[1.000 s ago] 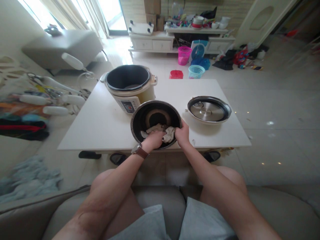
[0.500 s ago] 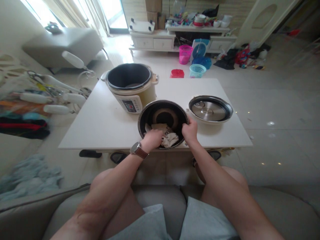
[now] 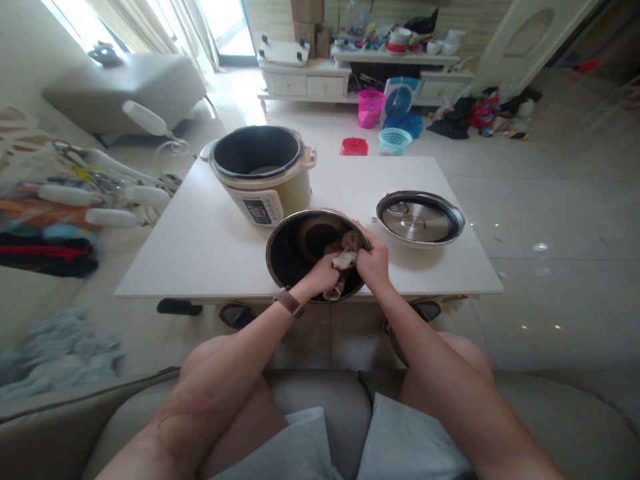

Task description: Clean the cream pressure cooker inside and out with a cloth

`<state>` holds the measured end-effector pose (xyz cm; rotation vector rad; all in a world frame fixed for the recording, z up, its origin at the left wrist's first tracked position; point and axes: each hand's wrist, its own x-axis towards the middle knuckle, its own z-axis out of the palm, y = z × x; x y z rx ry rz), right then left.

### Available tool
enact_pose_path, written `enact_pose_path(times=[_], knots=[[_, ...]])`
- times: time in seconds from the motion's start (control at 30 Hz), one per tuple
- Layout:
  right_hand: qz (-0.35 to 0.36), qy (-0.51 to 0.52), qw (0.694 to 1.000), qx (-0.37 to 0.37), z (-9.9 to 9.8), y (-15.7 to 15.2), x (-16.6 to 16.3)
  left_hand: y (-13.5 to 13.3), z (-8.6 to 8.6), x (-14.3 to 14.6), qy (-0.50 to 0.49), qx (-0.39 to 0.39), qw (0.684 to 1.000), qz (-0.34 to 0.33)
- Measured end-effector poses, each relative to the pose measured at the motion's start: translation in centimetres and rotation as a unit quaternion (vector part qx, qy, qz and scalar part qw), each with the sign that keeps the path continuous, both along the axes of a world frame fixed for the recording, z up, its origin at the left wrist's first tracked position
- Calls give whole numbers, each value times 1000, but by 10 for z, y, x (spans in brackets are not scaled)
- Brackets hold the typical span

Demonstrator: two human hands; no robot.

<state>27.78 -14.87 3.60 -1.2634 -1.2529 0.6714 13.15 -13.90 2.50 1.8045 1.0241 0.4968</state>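
Note:
A dark inner pot [image 3: 290, 257] is tilted toward me at the table's near edge, its mouth facing me. My left hand [image 3: 321, 275], with a watch on the wrist, reaches into the pot, closed on a crumpled beige cloth [image 3: 345, 260]. The cloth lies against the pot's right inner wall. On the right side, my right hand [image 3: 374, 263] grips the pot's rim close to the cloth; some of its fingers are hidden. Behind the pot stands the pressure cooker body [image 3: 293, 193], its top uncovered. A round lid [image 3: 420, 223] rests to the right, metal inner side up.
Everything stands on a white table [image 3: 170, 263]. Beyond it on the floor are a pink basket [image 3: 371, 110], a light blue basket [image 3: 395, 141] and a red container [image 3: 354, 147]. White padded arms of a stand [image 3: 143, 119] reach near the table's left edge.
My left hand has moved the cloth from the pot's bottom middle to its right inner wall. The pot has shifted slightly left and turned; my right hand has moved slightly left with it.

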Motion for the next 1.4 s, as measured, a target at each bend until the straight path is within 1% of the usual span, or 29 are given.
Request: enact_pose_path(times=[0.03,0.07,0.1,0.17,0.23,0.3,0.33,0.4,0.5,0.6,0.7,0.77,0.87,0.97,1.07,1.13,1.2,1.27,1.3,1.33,1.4], knots=[[-5,-2,1000,2,-1,1,1,1,-1,1,-16,-7,1000,1],[-10,-4,1000,3,-3,2,3,2,0,1,-13,-11,1000,-10],[-16,-5,1000,2,-5,3,4,3,1,-1,9,-10,999,-31],[-31,-3,1000,-3,-10,5,9,5,6,-10,106,2,991,-82],[-45,5,999,-11,-14,7,13,7,14,-22,254,34,961,-100],[-48,12,999,-18,-16,10,15,9,22,-31,385,78,916,-75],[-46,13,999,-20,-17,11,15,9,25,-34,427,98,897,-62],[-38,10,999,-18,-16,12,15,8,29,-36,461,125,877,-54],[-34,5,999,-10,-12,12,12,4,29,-33,464,137,873,-68],[-27,7,1000,-14,-12,11,9,1,25,-31,455,134,878,-73],[-29,22,999,-31,-23,7,1,4,22,-34,441,107,888,-75],[-51,39,997,-48,-34,4,-8,7,19,-36,417,92,901,-78],[-85,63,992,-65,-46,-1,-23,11,11,-34,318,72,942,-75],[-87,66,992,-62,-47,-5,-32,11,1,-26,165,45,985,-25],[-84,58,994,-48,-42,-7,-32,10,-7,-17,45,31,998,28],[-88,57,993,-45,-39,-6,-29,8,-6,-15,22,31,999,20],[-99,62,992,-46,-39,-3,-23,7,-1,-17,52,31,998,-25],[-110,65,991,-44,-39,1,-14,5,8,-21,125,26,989,-74],[-112,64,991,-42,-38,4,-10,5,12,-24,173,28,981,-88],[-110,63,991,-41,-38,6,-5,3,16,-26,227,35,969,-89],[-100,59,992,-44,-35,11,3,1,22,-30,333,69,938,-69]])
